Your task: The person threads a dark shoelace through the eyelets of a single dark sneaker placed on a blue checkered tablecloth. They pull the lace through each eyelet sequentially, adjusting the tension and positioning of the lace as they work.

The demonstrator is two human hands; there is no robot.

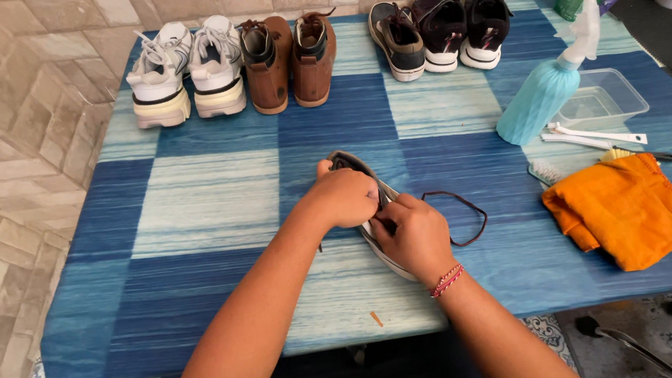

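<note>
Woven matt cloth [209,196] covers the table; orange rag [625,213] soft, fleecy; spray bottle [542,95] ribbed plastic; tub [602,96] clear glossy plastic; boots [290,58] matt suede-like.

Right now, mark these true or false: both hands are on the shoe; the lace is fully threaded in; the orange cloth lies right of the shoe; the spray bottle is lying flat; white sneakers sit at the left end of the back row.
1. Both hands are on the shoe. True: the left hand and right hand grip it.
2. The lace is fully threaded in. False: a dark loop hangs loose on the table, right of the shoe.
3. The orange cloth lies right of the shoe. True.
4. The spray bottle is lying flat. False: it stands upright.
5. White sneakers sit at the left end of the back row. True.
</note>
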